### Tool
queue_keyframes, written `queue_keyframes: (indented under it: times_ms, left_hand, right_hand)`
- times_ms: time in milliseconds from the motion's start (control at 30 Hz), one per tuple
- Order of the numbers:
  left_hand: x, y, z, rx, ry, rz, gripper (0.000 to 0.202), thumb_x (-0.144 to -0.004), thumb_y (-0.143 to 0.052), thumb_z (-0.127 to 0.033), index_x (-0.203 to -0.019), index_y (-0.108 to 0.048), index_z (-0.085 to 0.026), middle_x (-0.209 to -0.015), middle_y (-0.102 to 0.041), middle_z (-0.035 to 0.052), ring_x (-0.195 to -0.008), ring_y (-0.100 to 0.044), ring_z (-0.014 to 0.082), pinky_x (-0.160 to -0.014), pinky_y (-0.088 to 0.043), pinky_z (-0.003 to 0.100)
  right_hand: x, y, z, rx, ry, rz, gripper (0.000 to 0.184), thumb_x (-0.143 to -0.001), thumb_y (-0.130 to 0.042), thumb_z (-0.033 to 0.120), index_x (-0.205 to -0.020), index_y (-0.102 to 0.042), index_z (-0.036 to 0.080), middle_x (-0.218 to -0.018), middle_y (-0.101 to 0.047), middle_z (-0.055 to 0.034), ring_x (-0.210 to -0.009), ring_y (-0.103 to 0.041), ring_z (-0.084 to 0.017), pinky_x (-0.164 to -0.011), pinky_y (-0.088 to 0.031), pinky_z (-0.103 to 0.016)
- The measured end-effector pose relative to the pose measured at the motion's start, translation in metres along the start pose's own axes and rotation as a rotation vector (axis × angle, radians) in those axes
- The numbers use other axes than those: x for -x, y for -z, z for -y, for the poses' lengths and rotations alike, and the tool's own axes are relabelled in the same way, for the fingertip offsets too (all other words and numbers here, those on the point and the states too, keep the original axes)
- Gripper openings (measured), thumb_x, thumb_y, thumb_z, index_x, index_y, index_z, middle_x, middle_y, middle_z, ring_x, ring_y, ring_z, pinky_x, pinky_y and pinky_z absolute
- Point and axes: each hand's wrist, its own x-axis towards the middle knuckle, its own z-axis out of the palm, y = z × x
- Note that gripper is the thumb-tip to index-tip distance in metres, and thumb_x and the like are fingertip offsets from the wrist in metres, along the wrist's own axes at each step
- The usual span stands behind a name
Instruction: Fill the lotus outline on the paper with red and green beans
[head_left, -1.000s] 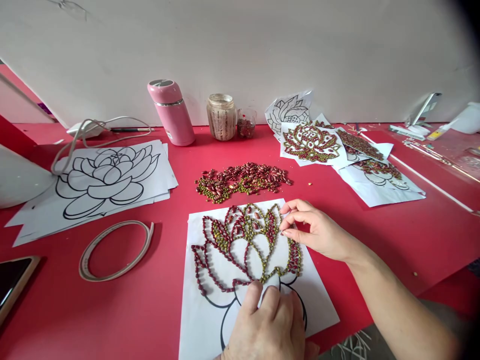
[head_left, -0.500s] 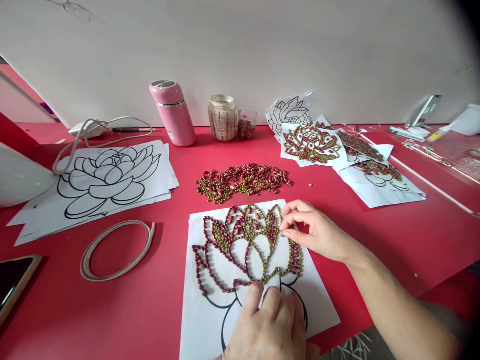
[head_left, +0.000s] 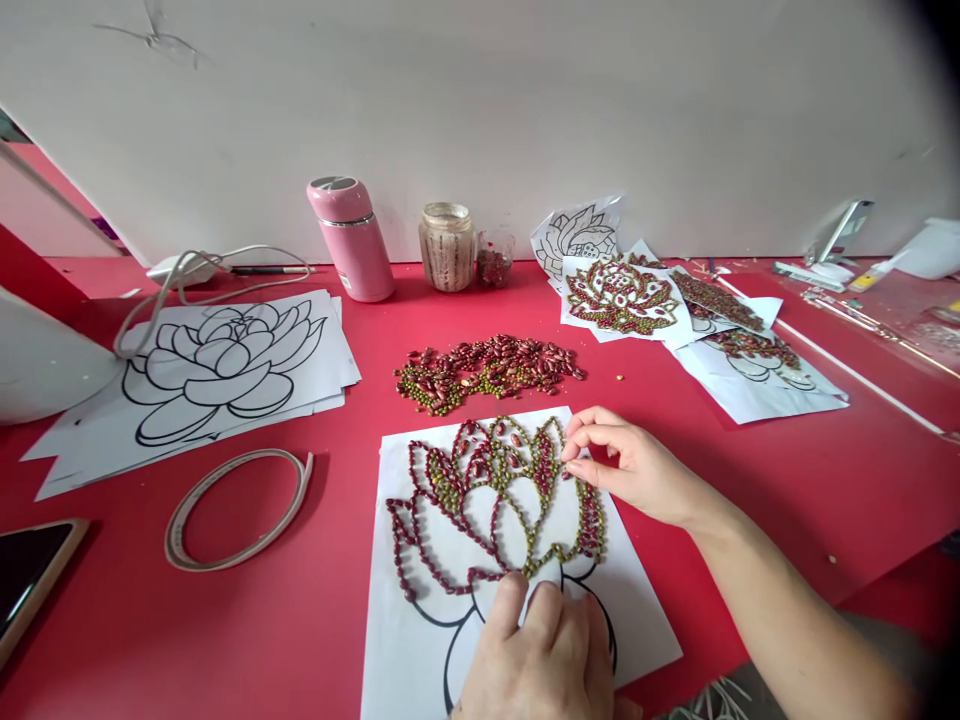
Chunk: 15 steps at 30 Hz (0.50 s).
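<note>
Lotus sheet (head_left: 405, 660): lower centre, partly outlined in beans (head_left: 426, 540)
Right hand (head_left: 634, 470): nearly pinched at the sheet's upper right; can't tell if a bean's held
Left hand (head_left: 536, 640): curled over the sheet, grip hidden
Bean-laying: step in hand, I'd judge; next placement wants a light touch
Bean pile (head_left: 495, 368): mid-frame

This looks like a craft workspace — a red bench (head_left: 187, 640) against a pale wall (head_left: 487, 100). Lotus line drawings (head_left: 225, 365), a heap of loose beans (head_left: 495, 365) and bean mosaics (head_left: 622, 300) on paper show it.
</note>
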Motion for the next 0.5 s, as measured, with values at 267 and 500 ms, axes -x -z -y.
queue_keyframes:
  times_ms: [267, 500]
  left_hand:
    - [0.0060, -0.0031, 0.0008, -0.035, -0.016, -0.013, 0.035, -0.078, -0.050, -0.046, -0.077, -0.061, -0.014, -0.058, -0.052, 0.0000, -0.058, -0.041, 0.0145, -0.064, -0.031, 0.034]
    - [0.0010, -0.0043, -0.0014, -0.043, 0.004, -0.069, 0.028, -0.083, -0.044, -0.032, -0.073, -0.061, -0.013, -0.055, -0.051, 0.0002, -0.055, -0.040, 0.0142, -0.060, -0.030, 0.033]
  right_hand:
    - [-0.0009, -0.0010, -0.0039, -0.020, -0.022, -0.052, 0.005, -0.075, -0.055, 0.023, -0.078, -0.057, 0.020, -0.095, -0.052, -0.0037, -0.079, -0.051, -0.014, -0.075, -0.042, -0.030]
    - [-0.0019, -0.0044, -0.0004, -0.026, -0.007, -0.043, 0.006, -0.073, -0.058, 0.023, -0.072, -0.054, 0.020, -0.093, -0.050, -0.0039, -0.089, -0.052, -0.016, -0.083, -0.040, -0.030]
